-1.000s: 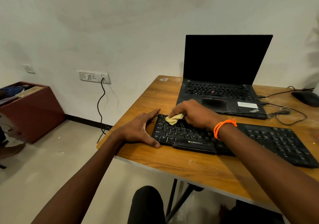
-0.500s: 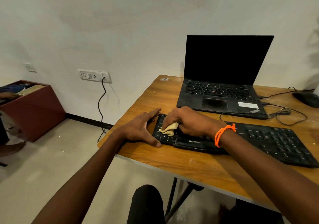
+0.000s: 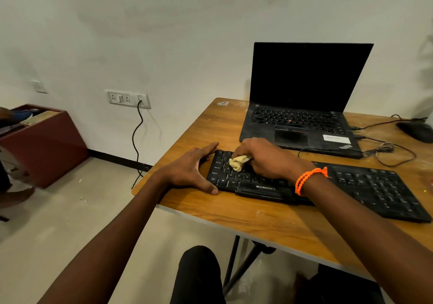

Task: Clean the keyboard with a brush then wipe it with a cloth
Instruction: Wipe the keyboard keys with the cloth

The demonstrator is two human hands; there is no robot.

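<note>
From here I see bare wooden table [image 3: 269, 219] along the front edge before the keyboard [image 3: 375, 186], and more open top at the far left corner. Behind the keyboard the open laptop [image 3: 302, 121] blocks the way, close by. To the right, a looped cable [image 3: 386, 151] and mouse [image 3: 417, 130] crowd the surface.

both our arms reach forward from the bottom of the frame. left hand [image 3: 192, 170] lies flat, palm down, fingers straight and together pointing up-right, thumb spread wide toward us, so index and thumb form an open v. right hand [image 3: 264, 158] is knuckles up, fingers curled under, pinching a small wad at the fingertips. right wrist bent slightly left, orange cord bracelet [image 3: 309, 179] around it.
</note>
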